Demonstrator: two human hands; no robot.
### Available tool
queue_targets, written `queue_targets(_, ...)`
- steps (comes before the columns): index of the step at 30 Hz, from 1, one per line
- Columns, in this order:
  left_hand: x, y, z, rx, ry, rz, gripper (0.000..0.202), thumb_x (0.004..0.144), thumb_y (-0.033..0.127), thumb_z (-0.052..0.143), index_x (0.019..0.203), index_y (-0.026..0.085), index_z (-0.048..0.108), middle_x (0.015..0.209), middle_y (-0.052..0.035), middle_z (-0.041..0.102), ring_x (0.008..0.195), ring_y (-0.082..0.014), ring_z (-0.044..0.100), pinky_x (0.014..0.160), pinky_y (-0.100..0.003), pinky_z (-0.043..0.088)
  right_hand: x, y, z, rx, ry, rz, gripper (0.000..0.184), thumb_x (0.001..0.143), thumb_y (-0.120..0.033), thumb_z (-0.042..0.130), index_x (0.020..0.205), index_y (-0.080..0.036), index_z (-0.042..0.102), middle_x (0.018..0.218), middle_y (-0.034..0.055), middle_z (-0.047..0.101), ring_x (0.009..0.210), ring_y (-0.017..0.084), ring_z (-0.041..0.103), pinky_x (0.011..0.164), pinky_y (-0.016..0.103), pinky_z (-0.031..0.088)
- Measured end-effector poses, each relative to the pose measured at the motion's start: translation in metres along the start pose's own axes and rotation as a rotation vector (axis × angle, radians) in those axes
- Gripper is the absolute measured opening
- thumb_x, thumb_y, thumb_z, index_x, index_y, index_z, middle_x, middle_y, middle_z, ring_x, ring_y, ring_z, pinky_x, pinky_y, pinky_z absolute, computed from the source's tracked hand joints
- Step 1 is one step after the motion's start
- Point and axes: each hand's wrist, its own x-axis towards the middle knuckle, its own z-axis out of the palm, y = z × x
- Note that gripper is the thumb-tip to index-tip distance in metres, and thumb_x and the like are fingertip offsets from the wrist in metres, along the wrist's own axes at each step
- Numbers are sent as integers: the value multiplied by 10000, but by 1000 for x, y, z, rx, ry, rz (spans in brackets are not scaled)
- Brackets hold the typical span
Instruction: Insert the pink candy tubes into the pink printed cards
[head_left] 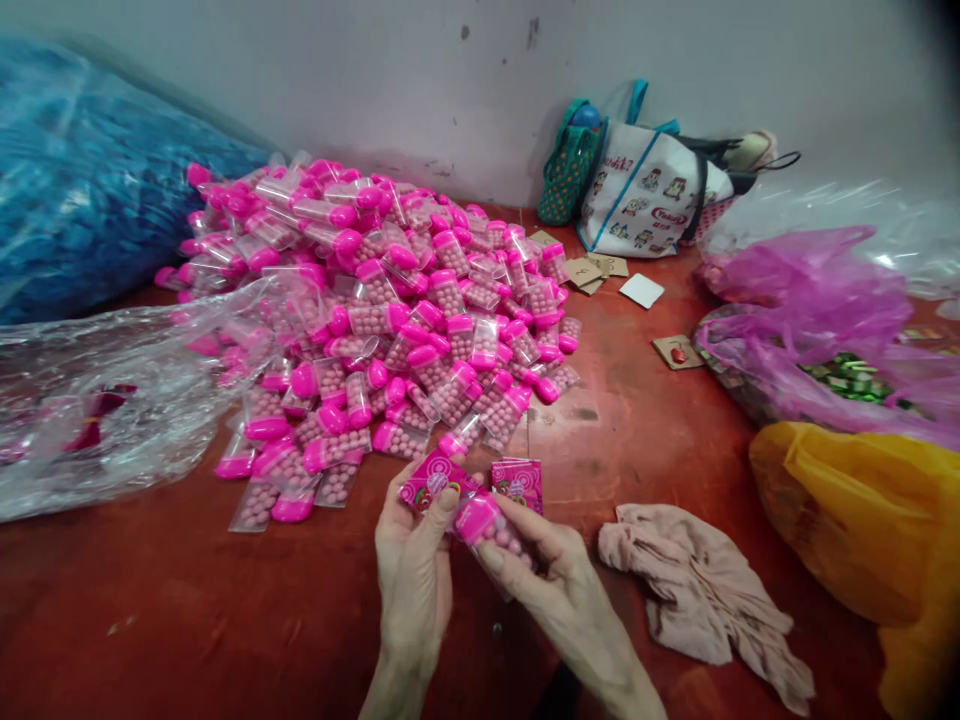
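Note:
My left hand (pixel 416 550) pinches a pink printed card (pixel 431 480) between thumb and fingers. In my right hand (pixel 551 560) is a small clear candy box (pixel 499 532) with a bright pink cap and round pink balls inside. The box's capped end meets the lower right of the card; whether the two are joined I cannot tell. Just behind the box, more pink printed cards (pixel 517 483) lie on the red surface. Beyond my hands spreads a big heap of similar pink-capped boxes (pixel 450 300), many filled with pink balls, others at the back looking unfilled.
Clear plastic sheeting (pixel 127 430) and a big blue bag (pixel 90 180) lie left. To the right are a crumpled cloth (pixel 697 580), a yellow bag (pixel 847 520) and a purple bag (pixel 817 290). A white tote (pixel 645 190) and cardboard pieces (pixel 592 270) sit near the wall.

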Motion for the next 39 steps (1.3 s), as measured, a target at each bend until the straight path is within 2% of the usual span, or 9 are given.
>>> queue_targets(4, -2, -1, 3, -35, -50, -107, 388, 679, 185, 698, 1050, 124, 604, 898, -85, 687, 774, -183, 642, 743, -312, 492, 0, -1, 5, -62, 34, -7, 336, 809, -310, 584, 1139, -244, 597, 828, -12, 649, 683, 135, 551, 626, 221, 433)
queue_targets(10, 3, -6, -2, -34, -102, -193, 348, 676, 188, 702, 1009, 106, 641, 848, -97, 700, 792, -209, 647, 742, -329, 499, -3, 2, 3, -166, 103, 15, 269, 791, -307, 598, 1031, -194, 643, 739, 1, 636, 639, 141, 543, 571, 217, 411)
queue_targets(15, 3, -9, -3, -39, -156, -283, 293, 701, 270, 682, 919, 76, 675, 801, -116, 697, 767, -224, 644, 706, -338, 506, -2, 7, 5, -153, 141, -35, 289, 796, -279, 598, 1077, -218, 615, 824, 5, 657, 701, 150, 584, 632, 221, 446)
queue_targets(21, 2, -7, 2, -41, -120, -287, 282, 651, 315, 720, 800, 78, 690, 704, -90, 689, 708, -212, 638, 686, -324, 499, -5, 11, 11, -157, 199, -73, 316, 836, -306, 546, 1143, -236, 581, 1034, 40, 652, 895, 186, 603, 782, 266, 462)
queue_targets(27, 2, -6, -6, -48, -214, -327, 264, 662, 334, 708, 768, 93, 690, 724, -88, 693, 671, -201, 635, 673, -325, 501, -1, 9, 12, 7, 144, -1, 302, 830, -366, 550, 1075, -203, 616, 846, 28, 668, 746, 169, 603, 670, 251, 480)
queue_targets(30, 3, -7, -9, -53, -247, -335, 209, 691, 274, 689, 798, 95, 694, 750, -92, 696, 704, -199, 634, 700, -323, 496, -1, 13, 12, -32, 170, -27, 309, 821, -354, 563, 1083, -197, 614, 930, 47, 665, 809, 187, 605, 707, 266, 484)
queue_targets(34, 3, -7, -7, -67, -213, -286, 171, 711, 219, 668, 833, 103, 698, 772, -86, 699, 759, -198, 632, 751, -328, 482, -3, 15, 17, -156, 210, -129, 300, 850, -271, 523, 1138, -214, 581, 1061, 62, 636, 935, 199, 585, 829, 294, 451)
queue_targets(36, 3, -6, -6, -81, -222, -296, 190, 694, 247, 684, 817, 103, 698, 788, -93, 698, 776, -213, 632, 756, -341, 484, -2, 14, 19, -131, 205, -135, 290, 854, -262, 521, 1135, -223, 580, 1049, 50, 638, 912, 185, 588, 814, 272, 451)
queue_targets(39, 1, -6, -7, -94, -247, -355, 269, 665, 341, 703, 789, 102, 696, 817, -110, 695, 787, -234, 634, 743, -357, 493, 0, 9, 19, -7, 183, -82, 255, 848, -306, 538, 1074, -212, 609, 921, 26, 657, 786, 157, 595, 701, 228, 466)
